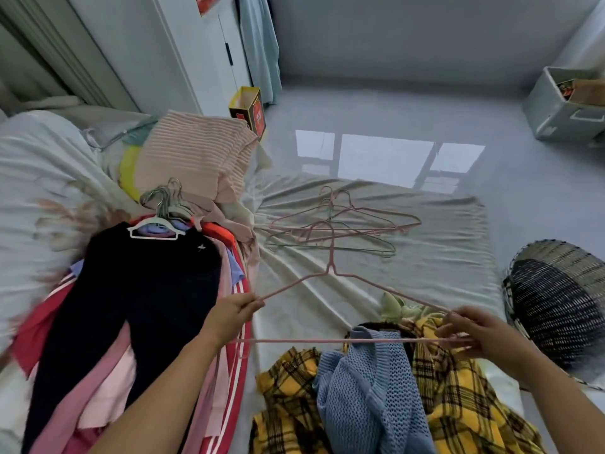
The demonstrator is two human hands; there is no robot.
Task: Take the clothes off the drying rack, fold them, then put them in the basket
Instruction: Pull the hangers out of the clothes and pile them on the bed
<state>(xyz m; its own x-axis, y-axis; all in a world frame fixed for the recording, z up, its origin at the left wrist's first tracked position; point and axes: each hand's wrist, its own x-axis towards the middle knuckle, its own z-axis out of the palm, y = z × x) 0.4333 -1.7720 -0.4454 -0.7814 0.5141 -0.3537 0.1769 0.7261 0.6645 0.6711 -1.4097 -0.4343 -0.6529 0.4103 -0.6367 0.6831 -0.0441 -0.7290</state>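
Note:
A pink wire hanger (330, 280) is held over the bed. My left hand (230, 317) pinches its left shoulder; my right hand (471, 334) grips its right end. A blue knit top (370, 388) hangs over the hanger's bottom bar and lies on a yellow plaid garment (458, 398) below. On the left, a pile of clothes on hangers is topped by a black garment (147, 290) on a white hanger (154, 229). A dark woven basket (556, 296) stands at the right beside the bed.
Several bare wire hangers (340, 224) lie on the pale bed sheet (425, 267) ahead. Folded pink striped cloth (196, 158) sits at the back left. A yellow box (247, 108) and a grey crate (563, 109) stand on the floor.

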